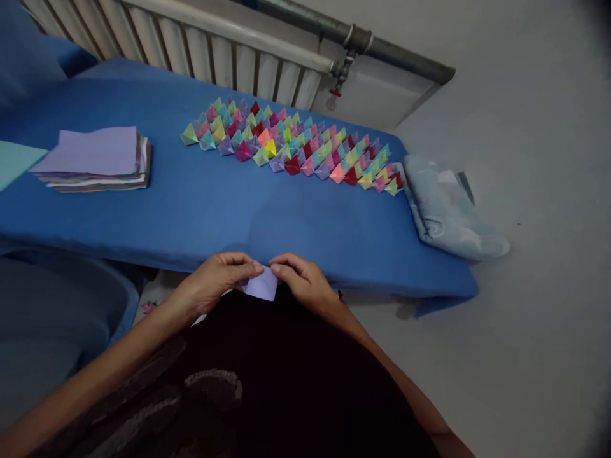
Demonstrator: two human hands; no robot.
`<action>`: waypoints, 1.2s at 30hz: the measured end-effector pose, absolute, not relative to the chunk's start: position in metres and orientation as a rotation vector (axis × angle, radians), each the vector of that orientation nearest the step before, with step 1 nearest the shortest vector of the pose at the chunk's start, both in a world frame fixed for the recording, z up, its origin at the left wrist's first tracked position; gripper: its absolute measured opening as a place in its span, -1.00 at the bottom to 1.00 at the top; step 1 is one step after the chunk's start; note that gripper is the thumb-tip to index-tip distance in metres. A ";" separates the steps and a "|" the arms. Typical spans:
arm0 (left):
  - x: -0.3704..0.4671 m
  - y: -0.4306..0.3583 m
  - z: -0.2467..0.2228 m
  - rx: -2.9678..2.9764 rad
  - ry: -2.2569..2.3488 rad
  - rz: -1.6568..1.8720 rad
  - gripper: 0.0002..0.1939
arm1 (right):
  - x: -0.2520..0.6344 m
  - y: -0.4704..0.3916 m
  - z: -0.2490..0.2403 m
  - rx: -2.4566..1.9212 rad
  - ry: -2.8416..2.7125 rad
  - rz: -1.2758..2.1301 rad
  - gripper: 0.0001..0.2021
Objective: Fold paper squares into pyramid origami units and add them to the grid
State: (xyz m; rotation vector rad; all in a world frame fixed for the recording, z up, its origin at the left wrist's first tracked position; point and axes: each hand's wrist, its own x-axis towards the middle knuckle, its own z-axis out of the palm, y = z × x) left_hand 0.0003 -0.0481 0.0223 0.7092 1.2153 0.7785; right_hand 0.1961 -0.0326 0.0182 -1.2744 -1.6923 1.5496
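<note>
On the tabletop [205, 213] we see rows of folded pieces [307, 149], seemingly finished, and a paper stack [98, 152], apparently unfolded. Our left hand [214, 278] and right hand [307, 280] pinch the lilac paper [262, 286] by the near edge, perhaps part-folded; its free edge faces us, its long axis unclear.

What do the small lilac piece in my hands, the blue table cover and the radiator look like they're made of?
Lilac piece: seemingly matte paper, judging by its thin, straight edges. Blue table cover: probably dull cloth, since it drapes over the edge. Radiator: likely painted metal, as its pale ribs look rigid; the dim light leaves its finish uncertain.
</note>
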 end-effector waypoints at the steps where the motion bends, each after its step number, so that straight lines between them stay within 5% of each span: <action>1: 0.001 -0.048 0.023 0.755 1.210 0.768 -0.78 | 0.195 -0.032 0.019 -1.253 -1.702 1.587 -0.80; 6: 0.004 -0.048 0.028 0.802 1.222 0.782 -0.81 | 0.192 -0.032 0.015 -1.226 -1.578 1.702 -0.75; 11: 0.005 -0.050 0.033 0.600 1.250 1.029 -0.58 | 0.192 -0.035 0.015 -1.236 -1.385 1.632 -0.72; 36: 0.005 -0.060 0.032 0.930 1.199 0.891 -0.76 | 0.189 -0.039 0.018 -1.142 -1.429 1.554 -0.74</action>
